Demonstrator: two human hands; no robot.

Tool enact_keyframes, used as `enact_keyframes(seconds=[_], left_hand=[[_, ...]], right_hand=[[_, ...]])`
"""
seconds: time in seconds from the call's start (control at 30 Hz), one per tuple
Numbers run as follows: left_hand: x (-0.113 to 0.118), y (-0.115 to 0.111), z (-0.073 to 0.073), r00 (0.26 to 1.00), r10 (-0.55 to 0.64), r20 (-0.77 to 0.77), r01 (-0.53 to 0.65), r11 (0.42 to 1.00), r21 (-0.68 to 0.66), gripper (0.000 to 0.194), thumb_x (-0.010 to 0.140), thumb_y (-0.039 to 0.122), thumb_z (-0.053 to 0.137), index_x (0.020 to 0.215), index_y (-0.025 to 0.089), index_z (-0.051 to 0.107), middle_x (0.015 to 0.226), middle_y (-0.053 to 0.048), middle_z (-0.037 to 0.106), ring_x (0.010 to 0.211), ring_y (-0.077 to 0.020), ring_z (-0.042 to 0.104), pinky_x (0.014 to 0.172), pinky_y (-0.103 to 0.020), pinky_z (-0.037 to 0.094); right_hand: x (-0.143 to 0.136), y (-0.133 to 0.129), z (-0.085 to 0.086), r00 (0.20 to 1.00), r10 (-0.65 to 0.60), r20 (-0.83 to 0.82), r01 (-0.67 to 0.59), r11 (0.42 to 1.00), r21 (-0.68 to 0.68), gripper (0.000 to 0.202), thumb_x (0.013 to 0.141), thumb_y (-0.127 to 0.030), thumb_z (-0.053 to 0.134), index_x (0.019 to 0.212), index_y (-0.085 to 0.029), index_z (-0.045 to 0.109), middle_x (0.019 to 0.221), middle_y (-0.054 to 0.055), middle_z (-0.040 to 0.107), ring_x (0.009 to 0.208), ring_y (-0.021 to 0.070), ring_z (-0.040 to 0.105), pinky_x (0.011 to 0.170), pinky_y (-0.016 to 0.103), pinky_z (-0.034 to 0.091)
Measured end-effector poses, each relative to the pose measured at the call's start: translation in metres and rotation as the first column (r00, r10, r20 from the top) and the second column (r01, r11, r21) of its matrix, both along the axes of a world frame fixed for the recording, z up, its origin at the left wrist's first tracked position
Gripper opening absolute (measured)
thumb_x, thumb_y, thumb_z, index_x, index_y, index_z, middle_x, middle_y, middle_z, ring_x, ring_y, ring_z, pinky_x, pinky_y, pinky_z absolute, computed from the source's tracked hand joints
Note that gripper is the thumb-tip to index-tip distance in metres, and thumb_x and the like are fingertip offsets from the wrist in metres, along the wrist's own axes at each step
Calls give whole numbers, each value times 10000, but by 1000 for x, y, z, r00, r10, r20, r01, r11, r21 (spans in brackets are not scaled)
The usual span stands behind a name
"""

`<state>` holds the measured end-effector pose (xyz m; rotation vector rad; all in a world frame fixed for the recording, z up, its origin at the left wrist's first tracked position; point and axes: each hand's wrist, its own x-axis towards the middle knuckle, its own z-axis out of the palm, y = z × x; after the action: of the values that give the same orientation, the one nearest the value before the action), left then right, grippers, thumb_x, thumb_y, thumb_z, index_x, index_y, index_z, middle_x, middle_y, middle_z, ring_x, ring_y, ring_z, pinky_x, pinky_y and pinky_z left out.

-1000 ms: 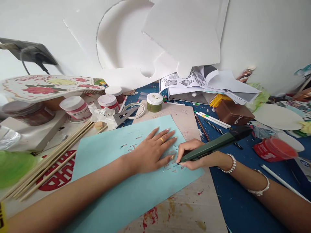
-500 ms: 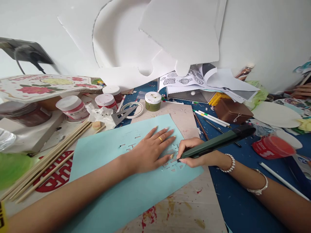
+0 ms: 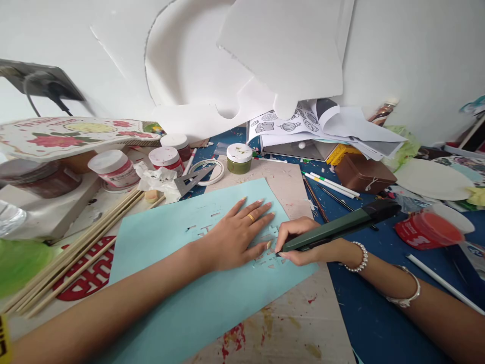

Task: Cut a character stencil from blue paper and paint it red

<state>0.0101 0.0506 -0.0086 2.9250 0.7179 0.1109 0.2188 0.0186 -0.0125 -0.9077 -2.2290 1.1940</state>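
Observation:
A light blue sheet of paper (image 3: 159,242) with small cut-out shapes lies on a paint-stained board (image 3: 295,323). My left hand (image 3: 237,235) rests flat on the sheet, fingers spread, a gold ring on one of them. In my right hand (image 3: 303,241) is a dark green utility knife (image 3: 341,222), pinched near its front end. Its tip meets the paper among the cut-outs, just right of my left thumb. My right fingers partly hide the blade.
Wooden sticks (image 3: 79,242) lie at left, near lidded paint jars (image 3: 113,168). A green jar (image 3: 239,158), tape roll (image 3: 212,172) and set square (image 3: 193,181) sit behind the sheet. At right are markers (image 3: 333,184), a brown box (image 3: 364,173) and a red tub (image 3: 428,230).
The knife's tip and my right hand have shifted very slightly, and the knife's rear end sits a touch lower. My left hand stays in place on the paper.

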Motion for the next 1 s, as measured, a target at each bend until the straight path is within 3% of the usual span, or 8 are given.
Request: enact_keyframes(seconds=[0.67,1.0], left_hand=[[0,0,-1,1000,3,-23,-2,1000,15,519,899,440,285,1328,148,259,1413,-68,175,1295,-225,108,1045,-442,53],[0,0,0,1000,4,-31,-4,1000,18,517,896,434,300,1328,153,261,1413,-64,177,1295,-227,112,1044,-444,62]], right_hand=[[-1,0,2,1000,13,-23,-13,1000,10,173,670,-53,567,806,-152,608,726,6,635,632,97,579,552,178,447],[-4,-1,9,1000,-12,2,12,998,-69,115,695,-100,551,783,-162,592,704,5,610,611,105,557,540,200,432]])
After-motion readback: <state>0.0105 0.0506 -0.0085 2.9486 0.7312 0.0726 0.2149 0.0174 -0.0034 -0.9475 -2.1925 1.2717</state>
